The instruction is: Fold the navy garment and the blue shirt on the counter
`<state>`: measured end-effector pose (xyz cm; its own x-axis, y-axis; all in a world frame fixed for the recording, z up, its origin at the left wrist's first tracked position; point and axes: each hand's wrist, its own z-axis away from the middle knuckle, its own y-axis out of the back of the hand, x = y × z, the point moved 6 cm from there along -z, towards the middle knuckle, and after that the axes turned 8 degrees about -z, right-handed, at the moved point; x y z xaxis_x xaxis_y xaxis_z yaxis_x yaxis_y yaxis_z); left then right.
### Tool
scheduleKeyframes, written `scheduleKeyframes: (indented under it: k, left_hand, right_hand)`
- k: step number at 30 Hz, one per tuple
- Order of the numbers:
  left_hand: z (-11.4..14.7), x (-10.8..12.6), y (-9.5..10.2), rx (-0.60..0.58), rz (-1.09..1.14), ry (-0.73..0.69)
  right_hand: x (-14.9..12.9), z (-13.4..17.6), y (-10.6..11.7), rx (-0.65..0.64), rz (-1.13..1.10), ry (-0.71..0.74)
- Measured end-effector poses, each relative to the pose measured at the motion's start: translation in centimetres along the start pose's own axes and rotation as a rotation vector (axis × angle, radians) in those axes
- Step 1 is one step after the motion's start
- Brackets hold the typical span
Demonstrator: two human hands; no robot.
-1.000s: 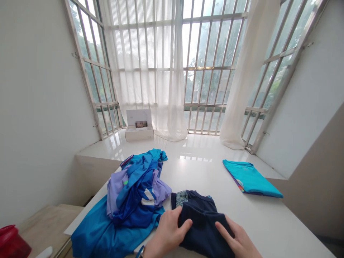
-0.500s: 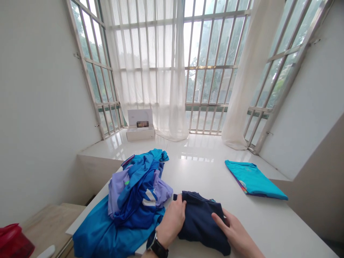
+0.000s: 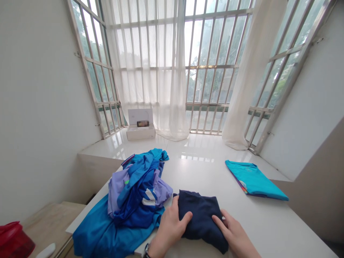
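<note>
A folded navy garment (image 3: 200, 215) lies on the white table in front of me; whether it is a shirt or trousers I cannot tell. My left hand (image 3: 173, 224) grips its left edge, thumb on top and fingers along the side. On the opposite edge my right hand (image 3: 232, 229) pinches the cloth, its thumb above and the fingers partly hidden beneath. Close to my left wrist sits a loose heap of blue and lilac clothes (image 3: 137, 193). A turquoise garment (image 3: 255, 179), folded flat, rests farther off to the right.
An open white box (image 3: 141, 133) stands on the window ledge behind the table (image 3: 193, 175). Sheer curtains (image 3: 169, 89) hang before the barred windows. A red object (image 3: 16, 240) and a wooden surface (image 3: 51, 216) are at the lower left.
The navy garment's top edge has shifted slightly left and looks more compactly folded. My left thumb now presses on top of the cloth. My right hand has moved little.
</note>
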<state>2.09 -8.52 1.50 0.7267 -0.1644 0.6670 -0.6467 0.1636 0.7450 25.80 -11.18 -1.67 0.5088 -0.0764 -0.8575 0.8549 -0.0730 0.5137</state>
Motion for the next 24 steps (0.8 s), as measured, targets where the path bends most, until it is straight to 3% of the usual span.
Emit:
scheduleKeyframes:
  k: [4, 9, 14, 16, 19, 22, 24]
  left_hand:
    - [0.4, -0.4, -0.4, 0.073, -0.038, -0.010]
    - [0.0, -0.3, -0.4, 0.075, -0.110, -0.060]
    - [0.0, 2.9, 0.3, 0.179, -0.383, -0.112]
    - [-0.1, 4.7, -0.3, 0.219, -0.427, -0.181]
    - [-0.1, 6.1, -2.6, 0.151, -0.411, -0.305]
    - [0.0, 5.4, -4.3, 0.078, -0.416, -0.351]
    - [0.2, 4.6, -4.5, 0.059, -0.404, -0.351]
  right_hand:
    - [0.4, -0.3, -0.1, 0.058, 0.103, -0.020]
    - [0.5, -0.4, -0.3, 0.080, 0.208, -0.041]
    - [0.8, -0.1, 0.0, 0.107, 0.329, -0.090]
    - [1.0, -0.1, 0.1, 0.119, 0.325, -0.075]
    - [1.2, -0.3, 0.3, 0.143, 0.283, -0.053]
    - [1.4, -0.2, 0.8, 0.192, 0.254, -0.066]
    - [1.7, 0.6, 1.1, 0.205, 0.210, -0.076]
